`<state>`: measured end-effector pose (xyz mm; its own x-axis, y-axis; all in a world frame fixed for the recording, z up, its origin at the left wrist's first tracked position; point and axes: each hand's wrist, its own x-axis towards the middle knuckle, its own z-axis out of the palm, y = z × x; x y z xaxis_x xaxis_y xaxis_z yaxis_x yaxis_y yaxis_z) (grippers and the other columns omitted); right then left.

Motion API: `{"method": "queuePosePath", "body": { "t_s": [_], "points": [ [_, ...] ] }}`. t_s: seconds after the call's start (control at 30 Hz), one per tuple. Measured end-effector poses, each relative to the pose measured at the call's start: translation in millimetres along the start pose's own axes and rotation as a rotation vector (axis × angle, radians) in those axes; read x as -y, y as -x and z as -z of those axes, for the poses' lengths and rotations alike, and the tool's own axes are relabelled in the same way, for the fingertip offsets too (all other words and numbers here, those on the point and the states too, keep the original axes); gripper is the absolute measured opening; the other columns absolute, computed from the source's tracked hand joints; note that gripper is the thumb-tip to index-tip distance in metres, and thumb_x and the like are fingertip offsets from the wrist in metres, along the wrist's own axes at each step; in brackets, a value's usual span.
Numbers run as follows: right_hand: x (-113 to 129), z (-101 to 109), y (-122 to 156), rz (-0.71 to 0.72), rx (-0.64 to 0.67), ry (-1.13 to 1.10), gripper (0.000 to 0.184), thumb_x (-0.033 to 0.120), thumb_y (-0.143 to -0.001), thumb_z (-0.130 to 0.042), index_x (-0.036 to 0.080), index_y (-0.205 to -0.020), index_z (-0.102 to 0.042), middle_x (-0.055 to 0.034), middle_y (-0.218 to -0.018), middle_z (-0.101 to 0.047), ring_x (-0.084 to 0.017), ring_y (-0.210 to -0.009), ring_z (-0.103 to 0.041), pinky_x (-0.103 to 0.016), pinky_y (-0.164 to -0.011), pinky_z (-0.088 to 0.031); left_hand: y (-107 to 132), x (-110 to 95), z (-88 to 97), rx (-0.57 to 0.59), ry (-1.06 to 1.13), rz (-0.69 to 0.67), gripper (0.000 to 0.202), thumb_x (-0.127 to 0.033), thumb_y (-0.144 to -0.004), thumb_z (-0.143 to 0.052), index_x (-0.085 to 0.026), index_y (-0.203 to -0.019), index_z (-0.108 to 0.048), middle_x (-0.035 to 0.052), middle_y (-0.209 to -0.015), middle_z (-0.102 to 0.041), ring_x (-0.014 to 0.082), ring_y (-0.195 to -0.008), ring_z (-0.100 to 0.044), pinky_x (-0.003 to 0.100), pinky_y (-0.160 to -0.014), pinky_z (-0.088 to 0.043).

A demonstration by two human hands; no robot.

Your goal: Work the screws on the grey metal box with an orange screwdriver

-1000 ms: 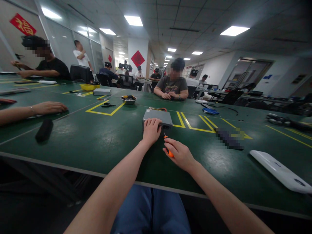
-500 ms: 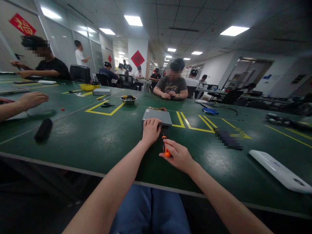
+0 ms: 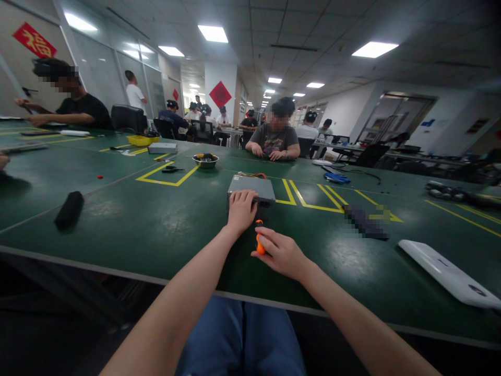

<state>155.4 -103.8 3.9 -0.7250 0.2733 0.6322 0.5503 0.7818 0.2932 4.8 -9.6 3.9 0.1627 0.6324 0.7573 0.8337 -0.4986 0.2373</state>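
A grey metal computer power supply (image 3: 252,184) lies on the green table, with a bundle of coloured wires at its far side. My left hand (image 3: 241,209) grips its near edge, fingers laid over the top and the thumb side out of sight. Between the fingers and thumb of my right hand (image 3: 279,250) is an orange and black screwdriver (image 3: 260,243). It points away from me toward the near face of the power supply, close beside my left wrist. I cannot tell whether its tip touches a screw.
A metal bowl (image 3: 205,160) with tools stands beyond, left of the power supply. A black object (image 3: 69,210) lies at left, and a white case (image 3: 446,271) at right. Blue gloves (image 3: 336,178) lie farther back. A person (image 3: 277,130) sits across the table.
My right hand has shifted slightly left with the screwdriver, whose shaft is now less visible. My left hand stays on the power supply. Another person's hand at far left has drawn mostly out of view.
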Motion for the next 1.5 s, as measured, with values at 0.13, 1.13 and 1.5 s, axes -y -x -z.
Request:
{"method": "queuePosePath", "body": {
  "t_s": [0.13, 1.13, 1.5],
  "points": [
    [2.7, 4.7, -3.1, 0.027, 0.078, -0.008, 0.029, 0.027, -0.090, -0.041, 0.016, -0.116, -0.048, -0.0180, -0.118, -0.051, -0.020, -0.096, -0.058, -0.030, -0.074, -0.051, -0.4, -0.3, 0.3, -0.001, 0.003, -0.006, 0.023, -0.022, -0.083, -0.046, -0.024, -0.105, -0.052, 0.0031, -0.112, -0.057, 0.0204, -0.109, -0.046, 0.038, -0.102, -0.026],
    [2.6, 1.1, -2.0, 0.028, 0.026, 0.015, 0.028, 0.023, -0.088, -0.045, 0.017, -0.116, -0.049, -0.0175, -0.119, -0.050, -0.021, -0.100, -0.057, -0.030, -0.077, -0.051, -0.8, -0.7, 0.7, 0.012, 0.003, 0.000, 0.024, -0.022, -0.082, -0.046, -0.024, -0.106, -0.052, 0.0037, -0.114, -0.056, 0.0208, -0.110, -0.046, 0.039, -0.102, -0.026],
    [3.5, 0.4, -2.6, 0.023, 0.045, 0.028, 0.026, 0.031, -0.090, -0.044, 0.018, -0.111, -0.051, -0.0149, -0.113, -0.055, -0.018, -0.088, -0.060, -0.028, -0.069, -0.051, 0.1, -0.3, 0.3, -0.010, 0.013, -0.013, 0.023, -0.021, -0.083, -0.047, -0.023, -0.105, -0.052, 0.0034, -0.113, -0.057, 0.0202, -0.109, -0.046, 0.038, -0.102, -0.026]
  ]
}}
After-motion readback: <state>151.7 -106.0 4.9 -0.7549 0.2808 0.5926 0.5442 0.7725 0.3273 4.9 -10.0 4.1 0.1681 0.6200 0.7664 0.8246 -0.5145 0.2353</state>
